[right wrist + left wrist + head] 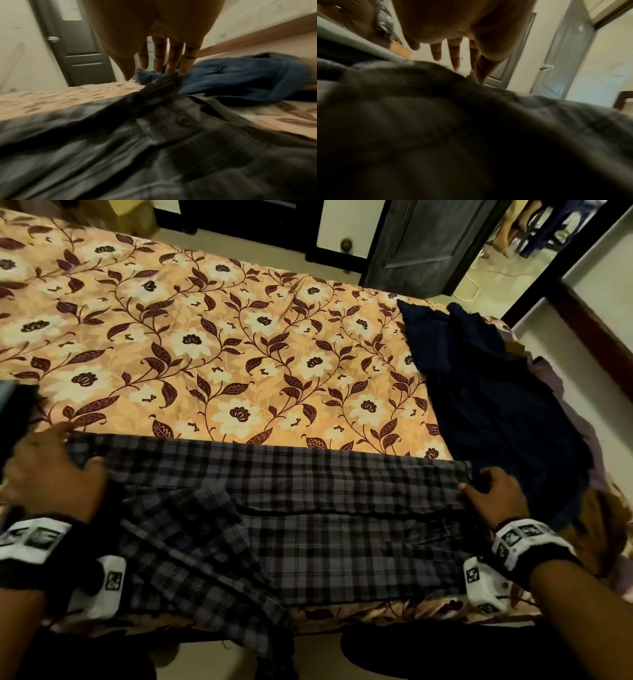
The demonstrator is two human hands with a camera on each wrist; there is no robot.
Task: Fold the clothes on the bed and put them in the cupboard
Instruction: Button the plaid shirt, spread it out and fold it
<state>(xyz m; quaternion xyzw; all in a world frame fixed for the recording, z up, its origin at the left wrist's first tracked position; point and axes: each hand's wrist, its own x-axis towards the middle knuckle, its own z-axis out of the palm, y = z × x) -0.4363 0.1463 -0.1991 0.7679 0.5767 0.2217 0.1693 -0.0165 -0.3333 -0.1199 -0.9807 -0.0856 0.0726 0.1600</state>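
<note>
We're just starting: left hand (51, 470) and right hand (496, 491) pinching the grey checked cloth garment (308, 508); dark blue garment (496, 392) waiting upper right.

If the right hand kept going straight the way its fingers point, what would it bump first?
Most likely the dark blue garment, lying just past the plaid cloth corner the right hand pinches, though depth is blurry.

No words, brands or numbers can be read. The only signs are square black-and-white code patterns on the left wristband (32, 539) behind the left hand (51, 477) and the right wristband (525, 537) behind the right hand (496, 494).
</note>
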